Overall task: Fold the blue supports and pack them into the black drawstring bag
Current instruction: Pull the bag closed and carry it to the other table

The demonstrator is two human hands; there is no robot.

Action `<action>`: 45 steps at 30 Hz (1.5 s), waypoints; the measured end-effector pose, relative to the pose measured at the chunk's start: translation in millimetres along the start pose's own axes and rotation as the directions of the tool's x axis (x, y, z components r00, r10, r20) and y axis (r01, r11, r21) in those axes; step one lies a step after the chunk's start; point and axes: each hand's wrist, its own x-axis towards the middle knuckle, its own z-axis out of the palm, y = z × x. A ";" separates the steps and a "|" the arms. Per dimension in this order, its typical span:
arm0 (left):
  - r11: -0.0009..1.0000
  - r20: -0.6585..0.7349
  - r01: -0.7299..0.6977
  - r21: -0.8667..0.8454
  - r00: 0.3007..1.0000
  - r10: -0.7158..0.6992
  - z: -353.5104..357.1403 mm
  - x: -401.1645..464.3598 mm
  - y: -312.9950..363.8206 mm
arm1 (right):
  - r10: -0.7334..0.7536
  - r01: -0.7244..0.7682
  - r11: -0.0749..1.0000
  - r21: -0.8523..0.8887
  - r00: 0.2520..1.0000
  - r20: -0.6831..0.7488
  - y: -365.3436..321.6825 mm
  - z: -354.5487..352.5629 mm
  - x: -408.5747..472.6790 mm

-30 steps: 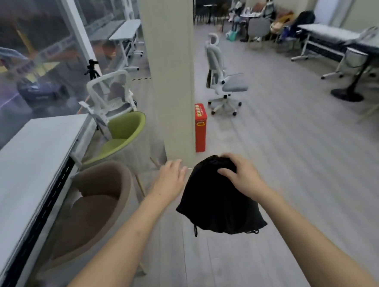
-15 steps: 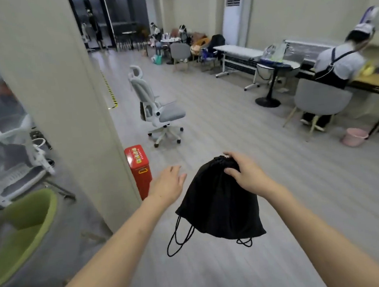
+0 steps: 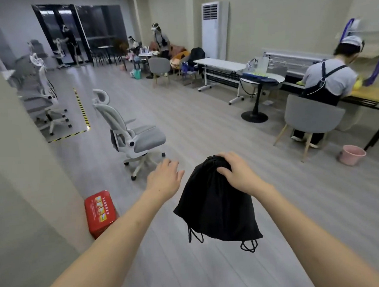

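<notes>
Right hand (image 3: 237, 173) grasps the gathered neck of the black drawstring bag (image 3: 217, 206); bag hangs in the air over the grey floor (image 3: 205, 124), cord loops dangling below. Left hand (image 3: 164, 178) released, fingers loose, just beside the bag, apart. Red box (image 3: 100, 213) against the pillar, lower left

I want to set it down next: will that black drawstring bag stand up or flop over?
Probably flops: the black drawstring bag hangs as soft cloth from the right hand gripping its gathered top. It looks lightly loaded, held one-handed. Its loose cords may snag.
</notes>
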 end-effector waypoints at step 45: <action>0.994 0.091 0.067 -0.091 0.994 -0.059 163.7 1382.6 -109.5 | -0.016 0.015 1.000 -0.025 0.999 -0.036 454.6 -64.8 1328.4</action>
